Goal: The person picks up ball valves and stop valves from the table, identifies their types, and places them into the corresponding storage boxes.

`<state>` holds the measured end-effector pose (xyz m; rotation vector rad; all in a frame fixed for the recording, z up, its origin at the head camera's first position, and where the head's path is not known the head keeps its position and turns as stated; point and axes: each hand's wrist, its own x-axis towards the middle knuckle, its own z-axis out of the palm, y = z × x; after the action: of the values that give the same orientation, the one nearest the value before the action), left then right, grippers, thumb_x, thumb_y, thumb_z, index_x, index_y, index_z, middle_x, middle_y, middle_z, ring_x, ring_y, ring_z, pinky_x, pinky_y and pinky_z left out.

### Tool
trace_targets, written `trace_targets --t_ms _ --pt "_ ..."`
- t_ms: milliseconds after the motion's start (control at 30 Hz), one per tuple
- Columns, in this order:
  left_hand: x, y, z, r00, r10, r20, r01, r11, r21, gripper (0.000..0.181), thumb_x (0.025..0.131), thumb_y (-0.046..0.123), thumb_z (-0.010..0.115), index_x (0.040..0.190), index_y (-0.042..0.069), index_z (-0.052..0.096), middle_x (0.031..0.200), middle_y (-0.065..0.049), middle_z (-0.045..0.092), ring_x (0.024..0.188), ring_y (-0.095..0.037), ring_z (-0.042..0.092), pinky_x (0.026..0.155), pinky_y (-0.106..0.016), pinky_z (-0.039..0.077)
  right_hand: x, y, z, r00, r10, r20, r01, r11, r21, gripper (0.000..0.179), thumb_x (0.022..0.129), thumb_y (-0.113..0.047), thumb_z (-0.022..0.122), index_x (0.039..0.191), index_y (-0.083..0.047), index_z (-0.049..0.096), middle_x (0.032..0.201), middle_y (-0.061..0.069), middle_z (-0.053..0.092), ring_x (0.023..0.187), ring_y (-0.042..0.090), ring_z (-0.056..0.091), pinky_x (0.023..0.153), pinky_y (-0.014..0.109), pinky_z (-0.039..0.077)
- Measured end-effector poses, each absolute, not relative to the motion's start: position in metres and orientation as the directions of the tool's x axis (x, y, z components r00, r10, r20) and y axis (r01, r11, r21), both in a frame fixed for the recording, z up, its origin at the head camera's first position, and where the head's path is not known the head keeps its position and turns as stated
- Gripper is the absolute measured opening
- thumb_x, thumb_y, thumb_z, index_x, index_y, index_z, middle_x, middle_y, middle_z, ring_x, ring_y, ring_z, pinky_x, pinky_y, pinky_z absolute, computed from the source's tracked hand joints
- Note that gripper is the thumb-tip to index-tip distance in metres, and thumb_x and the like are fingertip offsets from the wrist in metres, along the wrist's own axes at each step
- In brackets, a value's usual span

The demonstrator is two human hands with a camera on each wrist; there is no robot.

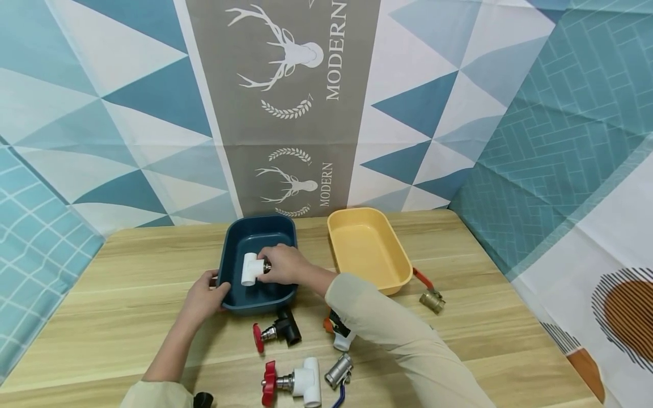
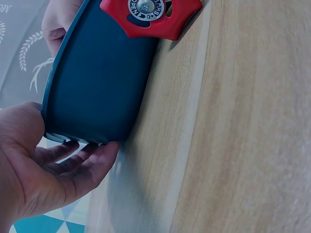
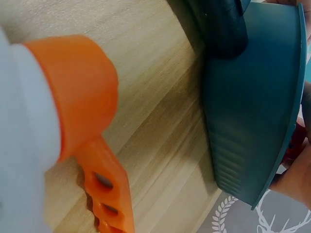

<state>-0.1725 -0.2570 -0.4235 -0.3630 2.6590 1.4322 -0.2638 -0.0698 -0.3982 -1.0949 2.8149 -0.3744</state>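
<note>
Just left of centre in the head view, a white tee valve is within the rim of the navy tray; whether it touches the bottom I cannot tell. My right hand grasps the valve near its metal neck, while my left hand pinches the tray's lower-left wall, thumb at the rim, fingers outside. I judge the valve stiff, sturdy and heavier toward the metal, so the neck seems the steadiest hold; its smooth white barrel may slip. The tray looks light and firm, best held by its rim.
</note>
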Motion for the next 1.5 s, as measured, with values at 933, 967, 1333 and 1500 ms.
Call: trace_targets --t_ms 933,967,1333,1500 --pt "-0.173 -0.256 -0.424 -0.962 -0.168 -0.215 -0.272 0.530 0.803 0.053 0.095 0.019 0.044 0.139 -0.006 0.030 0.128 -0.033 0.043 0.096 -0.033 0.059 0.067 -0.032 0.058 -0.272 -0.077 -0.405 -0.757 -0.652 -0.036 -0.638 0.750 -0.175 0.047 0.082 -0.047 0.066 0.122 -0.022 0.059 0.106 -0.007 0.065 0.089 0.010 0.051 0.069 0.024 0.043" --pt "-0.172 -0.256 -0.424 -0.964 -0.164 -0.211 -0.266 0.532 0.804 0.053 0.095 0.019 0.043 0.139 -0.007 0.029 0.128 -0.033 0.043 0.095 -0.033 0.059 0.067 -0.032 0.058 -0.272 -0.077 -0.405 -0.758 -0.651 -0.036 -0.637 0.751 -0.177 0.047 0.082 -0.047 0.066 0.122 -0.022 0.059 0.106 -0.007 0.065 0.089 0.010 0.051 0.069 0.024 0.043" --pt "-0.171 -0.256 -0.424 -0.965 -0.169 -0.203 -0.263 0.533 0.804 0.054 0.095 0.019 0.044 0.139 -0.007 0.029 0.127 -0.034 0.043 0.093 -0.033 0.060 0.065 -0.032 0.058 -0.272 -0.080 -0.406 -0.763 -0.645 -0.047 -0.629 0.757 -0.178 0.046 0.083 -0.045 0.066 0.122 -0.022 0.059 0.109 -0.006 0.065 0.091 0.011 0.052 0.072 0.025 0.044" --pt "-0.170 -0.256 -0.421 -0.966 -0.168 -0.198 -0.257 0.531 0.807 0.054 0.095 0.018 0.044 0.139 -0.008 0.029 0.127 -0.035 0.043 0.092 -0.032 0.060 0.065 -0.033 0.058 -0.272 -0.081 -0.406 -0.763 -0.644 -0.057 -0.627 0.758 -0.180 0.046 0.084 -0.045 0.065 0.123 -0.022 0.058 0.110 -0.006 0.064 0.093 0.011 0.052 0.074 0.026 0.044"
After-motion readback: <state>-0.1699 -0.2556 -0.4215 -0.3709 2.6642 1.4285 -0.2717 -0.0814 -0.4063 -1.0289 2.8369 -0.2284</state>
